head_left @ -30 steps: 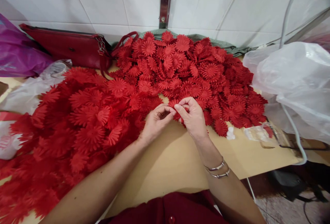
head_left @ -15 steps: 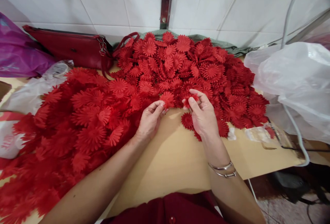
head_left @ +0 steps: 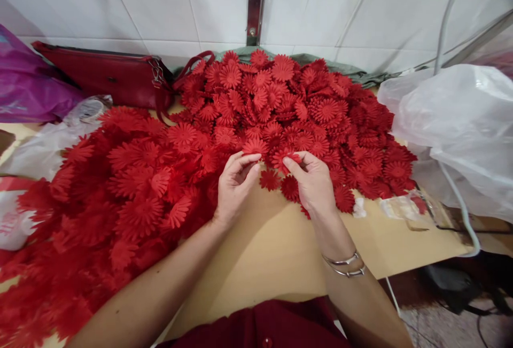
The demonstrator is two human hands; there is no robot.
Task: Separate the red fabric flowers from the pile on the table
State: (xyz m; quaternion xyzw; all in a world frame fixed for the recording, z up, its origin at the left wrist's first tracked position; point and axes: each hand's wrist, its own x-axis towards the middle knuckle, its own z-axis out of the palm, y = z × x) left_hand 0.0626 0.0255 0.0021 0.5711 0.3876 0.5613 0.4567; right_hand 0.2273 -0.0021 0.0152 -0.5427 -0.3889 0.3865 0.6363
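My right hand [head_left: 316,182] pinches a red artificial flower [head_left: 284,160] between thumb and fingers, its thin petals spread out flat. Close by on the left, my left hand [head_left: 236,185] has its thumb and index finger apart, with nothing clearly held between them. Its fingertips are just in front of another red flower [head_left: 255,146] at the edge of the pile; whether they touch it I cannot tell. Below the gap between my hands, a single red flower [head_left: 270,179] lies on the table. A darker red flower [head_left: 290,187] rests beside my right hand.
A large heap of red flowers [head_left: 328,110] lies against the tiled wall, and a looser pile [head_left: 136,187] covers the left side. Around the wooden table [head_left: 272,246] are a red handbag [head_left: 100,75], a purple bag [head_left: 32,80] and white plastic bags [head_left: 460,118] with a grey cable.
The flower my left hand pinched is out of its fingers, which have parted. A flower now lies on the table between my hands. My right hand has shifted slightly left, its flower more visible.
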